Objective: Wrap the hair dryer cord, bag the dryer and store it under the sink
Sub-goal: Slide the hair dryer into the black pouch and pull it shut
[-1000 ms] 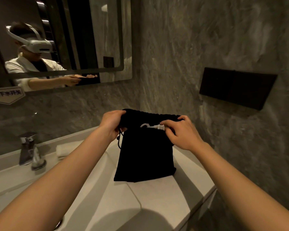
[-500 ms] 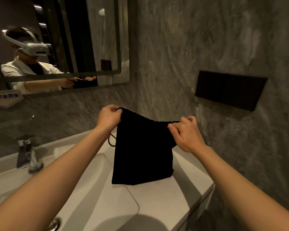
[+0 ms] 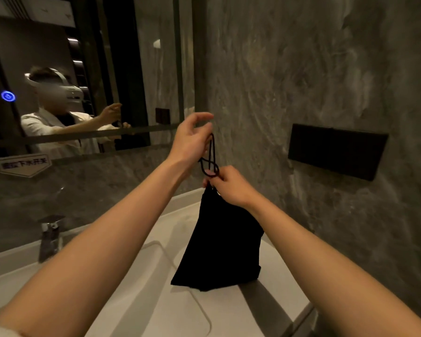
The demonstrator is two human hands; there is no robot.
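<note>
Right hand [image 3: 229, 188] pinches bag [image 3: 223, 246] neck; left hand [image 3: 192, 139] pulls drawstring [image 3: 210, 154] upward — uneven pull may knot cord, topple bag off counter [image 3: 265, 310].

Head-worn view, forward-down, close over counter [image 3: 229, 312]

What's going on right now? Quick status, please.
Left hand pulling drawstring up. Right hand pinching black bag neck shut. Bag bottom on counter. Nothing in the way.
</note>
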